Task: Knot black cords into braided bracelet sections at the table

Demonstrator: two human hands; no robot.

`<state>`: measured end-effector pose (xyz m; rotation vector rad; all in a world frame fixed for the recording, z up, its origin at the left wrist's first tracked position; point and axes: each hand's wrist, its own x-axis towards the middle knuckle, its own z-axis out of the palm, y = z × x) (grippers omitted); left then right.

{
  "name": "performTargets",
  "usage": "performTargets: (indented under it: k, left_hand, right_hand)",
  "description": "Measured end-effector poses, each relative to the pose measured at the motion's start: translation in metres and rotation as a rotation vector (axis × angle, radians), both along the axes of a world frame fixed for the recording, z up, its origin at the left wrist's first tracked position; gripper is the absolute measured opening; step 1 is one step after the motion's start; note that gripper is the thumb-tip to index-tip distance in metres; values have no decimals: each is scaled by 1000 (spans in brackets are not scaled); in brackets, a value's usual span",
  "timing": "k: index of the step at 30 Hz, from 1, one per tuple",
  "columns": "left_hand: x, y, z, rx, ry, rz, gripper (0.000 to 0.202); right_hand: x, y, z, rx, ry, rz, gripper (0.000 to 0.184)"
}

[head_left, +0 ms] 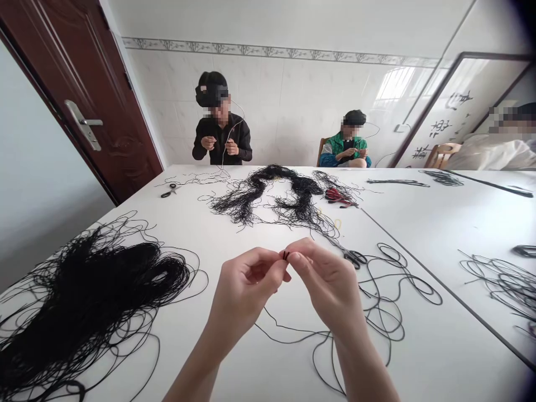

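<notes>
My left hand (250,285) and my right hand (326,279) meet above the white table, thumbs and forefingers pinched together. Between the fingertips shows a short bit of black cord (286,255), with two small ends sticking up. Both hands are closed on it; the rest of the grip is hidden by the fingers. Thin black cord (288,339) trails below the hands and loops on the table at the right. Just beyond my right hand lies a pair of black-handled scissors (355,258), partly covered by the hand.
A large heap of black cords (96,285) spreads at left. Another bundle (272,184) lies across the middle, beside red-handled tools (337,196). Small scissors (170,191) rest at far left. A seam (402,245) crosses the table (201,340). Several people sit around it.
</notes>
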<state>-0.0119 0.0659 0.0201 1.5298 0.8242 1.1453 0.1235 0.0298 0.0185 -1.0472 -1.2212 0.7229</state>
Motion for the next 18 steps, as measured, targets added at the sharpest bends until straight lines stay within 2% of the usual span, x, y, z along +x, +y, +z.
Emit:
performTargets:
  k: [7, 11, 14, 18]
  left_hand:
    - [-2, 2, 0, 4, 47, -18, 15]
    - [-4, 2, -1, 59, 122, -29, 15]
    - [-4, 2, -1, 137, 196, -18, 21]
    - [-2, 5, -7, 123, 243, -54, 24]
  right_hand:
    - [5, 1, 1, -68, 34, 57, 20]
    - [8, 2, -2, -67, -59, 38, 21]
    - [7, 4, -6, -3, -109, -5, 19]
    - [9, 8, -7, 141, 73, -57, 18]
